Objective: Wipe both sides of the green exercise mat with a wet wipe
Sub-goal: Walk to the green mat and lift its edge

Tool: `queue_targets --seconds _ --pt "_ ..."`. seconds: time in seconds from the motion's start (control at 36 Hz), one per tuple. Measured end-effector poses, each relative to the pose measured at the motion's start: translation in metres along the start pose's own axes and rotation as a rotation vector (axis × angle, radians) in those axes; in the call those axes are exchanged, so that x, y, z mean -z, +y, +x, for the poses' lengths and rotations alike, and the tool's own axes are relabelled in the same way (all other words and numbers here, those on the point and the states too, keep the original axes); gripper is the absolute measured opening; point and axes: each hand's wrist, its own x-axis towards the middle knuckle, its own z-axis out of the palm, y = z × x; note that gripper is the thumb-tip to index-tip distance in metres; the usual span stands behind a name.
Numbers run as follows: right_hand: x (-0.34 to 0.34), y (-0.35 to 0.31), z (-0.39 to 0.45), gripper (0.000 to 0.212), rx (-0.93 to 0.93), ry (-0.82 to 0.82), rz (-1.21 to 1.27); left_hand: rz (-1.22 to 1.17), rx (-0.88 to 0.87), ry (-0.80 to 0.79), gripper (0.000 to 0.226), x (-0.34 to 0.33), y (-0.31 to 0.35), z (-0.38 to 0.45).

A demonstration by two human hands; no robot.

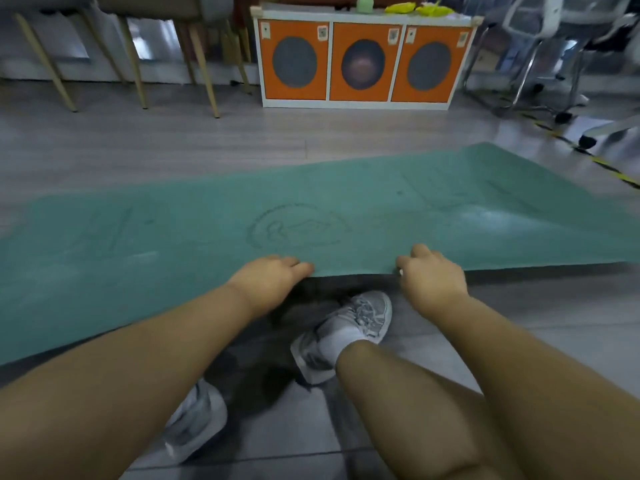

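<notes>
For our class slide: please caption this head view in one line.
Both hands, left and right, grip the green mat's near edge, lifted off the floor.

teal-green exercise mat [207,216], marked with a faint darker circular emblem at centre and thin line markings toward both ends, pale sheen patches near the right end; dark underside along the lifted near edge. grey wood-grain floor [173,143] beyond, darker grey tiles nearer. grey and white sneakers [349,327], white sock. white cabinet [360,60] with three orange panels, each bearing a dark grey oval. beige chair legs [201,57]. yellow-and-black striped tape [602,164] at right. bright yellow items and a pale green bottle [364,3] on the cabinet.
</notes>
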Motion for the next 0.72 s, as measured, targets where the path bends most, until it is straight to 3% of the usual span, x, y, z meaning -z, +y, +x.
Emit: queue_targets --seconds 0.08,0.31,0.44,0.56,0.72 --pt "-0.005 0.000 0.016 0.017 0.070 -0.006 0.019 -0.101 -0.107 0.183 0.045 -0.012 0.014 0.019" --pt "-0.028 0.023 0.033 0.019 -0.012 -0.014 0.111 -0.111 -0.235 0.397 0.032 -0.030 0.018 0.068" --pt "-0.037 0.044 0.031 0.016 -0.086 -0.042 0.144 -0.124 -0.266 0.383 0.035 -0.023 0.033 0.082" --pt "-0.036 0.043 0.027 0.019 -0.099 -0.076 0.097 -0.142 -0.235 0.332 0.020 -0.022 0.042 0.067" --pt "-0.010 0.017 0.030 0.032 -0.178 -0.152 -0.044 -0.191 -0.014 0.047 0.037 -0.021 0.025 0.014"
